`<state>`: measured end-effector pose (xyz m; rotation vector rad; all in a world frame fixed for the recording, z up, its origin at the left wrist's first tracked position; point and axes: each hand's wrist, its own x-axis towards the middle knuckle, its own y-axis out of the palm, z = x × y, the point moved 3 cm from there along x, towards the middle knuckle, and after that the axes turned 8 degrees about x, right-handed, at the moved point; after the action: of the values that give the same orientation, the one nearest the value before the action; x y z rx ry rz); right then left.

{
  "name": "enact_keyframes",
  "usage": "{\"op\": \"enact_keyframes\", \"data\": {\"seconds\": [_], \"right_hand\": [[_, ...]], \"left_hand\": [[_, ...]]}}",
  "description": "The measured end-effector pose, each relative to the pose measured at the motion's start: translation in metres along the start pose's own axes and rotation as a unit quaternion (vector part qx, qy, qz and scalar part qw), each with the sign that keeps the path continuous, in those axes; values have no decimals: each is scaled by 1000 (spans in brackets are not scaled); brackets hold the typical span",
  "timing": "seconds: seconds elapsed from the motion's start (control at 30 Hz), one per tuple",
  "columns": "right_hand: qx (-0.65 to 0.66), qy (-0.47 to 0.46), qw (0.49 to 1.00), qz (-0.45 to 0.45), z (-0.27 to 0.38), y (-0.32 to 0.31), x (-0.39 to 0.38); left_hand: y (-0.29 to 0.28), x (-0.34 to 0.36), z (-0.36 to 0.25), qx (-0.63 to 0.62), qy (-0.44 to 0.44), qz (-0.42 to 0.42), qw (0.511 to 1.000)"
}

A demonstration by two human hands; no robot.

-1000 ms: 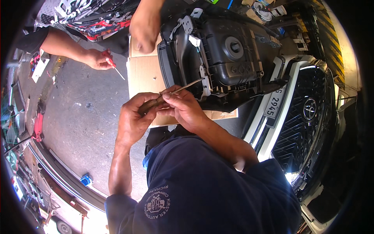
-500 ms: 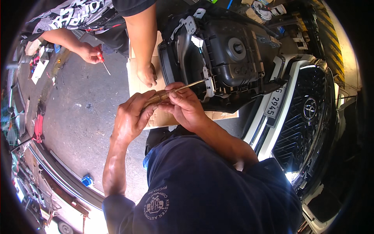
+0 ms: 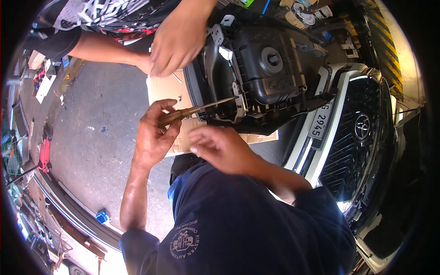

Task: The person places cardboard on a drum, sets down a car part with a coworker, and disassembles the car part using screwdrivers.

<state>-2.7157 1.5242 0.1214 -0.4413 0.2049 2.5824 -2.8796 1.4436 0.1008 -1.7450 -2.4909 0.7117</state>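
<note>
In my left hand is a screwdriver with an amber-brown handle, its fingers wrapped round the grip. The long metal shaft points up and right, and its tip meets or overlaps a light metal bracket. That bracket sits along the near left edge of a black plastic housing, which has a round cap and looks like the back of a vehicle lamp. Off the screwdriver, just below and right of its handle, my right hand has loosely bent fingers and nothing visible in it.
Cardboard lies beneath the housing. Across from me, a co-worker's hand reaches over the housing's left side, close to my left hand. To the right stands a white vehicle front with a black grille. A red tool lies at left.
My right hand has let go of the screwdriver's shaft and dropped slightly. The co-worker's hands have come together nearer the housing; the red-handled screwdriver once seen there is out of sight.
</note>
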Motion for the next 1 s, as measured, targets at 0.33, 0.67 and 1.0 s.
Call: {"op": "enact_keyframes", "data": {"seconds": [0.33,0.67,1.0], "right_hand": [[-523,-302,797,-2,19,55,74],[-492,-90,861,89,33,47,96],[-524,-283,803,-33,21,48,86]], "left_hand": [[8,5,11,-373,112,-92,916],[17,2,12,-310,52,-157,936],[12,3,3,-239,20,-200,950]]}}
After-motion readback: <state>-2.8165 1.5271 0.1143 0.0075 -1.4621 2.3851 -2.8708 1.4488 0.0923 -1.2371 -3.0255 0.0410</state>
